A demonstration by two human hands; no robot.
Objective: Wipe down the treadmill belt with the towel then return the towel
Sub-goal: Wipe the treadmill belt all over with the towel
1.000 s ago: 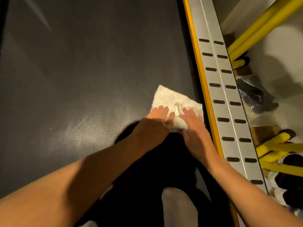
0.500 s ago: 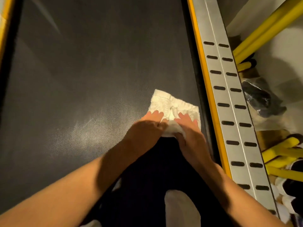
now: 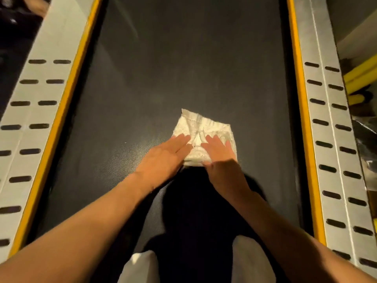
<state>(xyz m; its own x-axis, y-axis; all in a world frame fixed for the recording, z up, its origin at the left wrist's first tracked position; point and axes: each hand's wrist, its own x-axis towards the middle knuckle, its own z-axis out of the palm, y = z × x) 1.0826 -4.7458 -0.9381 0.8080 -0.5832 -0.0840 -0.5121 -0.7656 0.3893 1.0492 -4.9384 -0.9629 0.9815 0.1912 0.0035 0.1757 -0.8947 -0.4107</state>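
A folded white towel (image 3: 201, 125) lies flat on the dark textured treadmill belt (image 3: 163, 68), a little right of the belt's middle. My left hand (image 3: 165, 158) presses its fingers down on the towel's near left part. My right hand (image 3: 223, 160) lies flat on the towel's near right part. Both hands have straight fingers, side by side, with a ridge of cloth bunched between them. The near edge of the towel is hidden under my palms.
Grey side rails with dark slots and yellow inner strips run along the left rail (image 3: 36, 119) and the right rail (image 3: 330, 119). Yellow bars (image 3: 359, 76) and dark items lie beyond the right rail. My pale-clad knees (image 3: 253, 260) are at the bottom.
Both hands have slid the towel leftwards, away from the right rail toward the belt's middle. The view has swung left, so the left rail now shows.
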